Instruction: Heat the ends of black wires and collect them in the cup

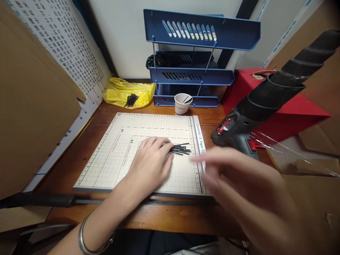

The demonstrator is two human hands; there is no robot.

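Observation:
My left hand (pixel 152 161) rests on a white gridded paper cutter board (pixel 106 159), its fingers closed over a bundle of thin black sticks (pixel 182 149). The free ends of the sticks point right. My right hand (pixel 239 180), blurred by motion, is raised at the right edge of the board. Its thumb and index finger are apart, with nothing visible between them. A paper cup (pixel 182 105) with a few black pieces inside stands behind the board. More short black pieces (pixel 131 100) lie on a yellow plastic bag (pixel 114 92) at the back left.
A blue tiered tray rack (pixel 191 76) stands at the back. On the right are a black heat gun (pixel 244 113) and a red box (pixel 289 113). The cutter's black handle (pixel 47 200) runs along the front left. Cardboard (pixel 34 106) flanks the left side.

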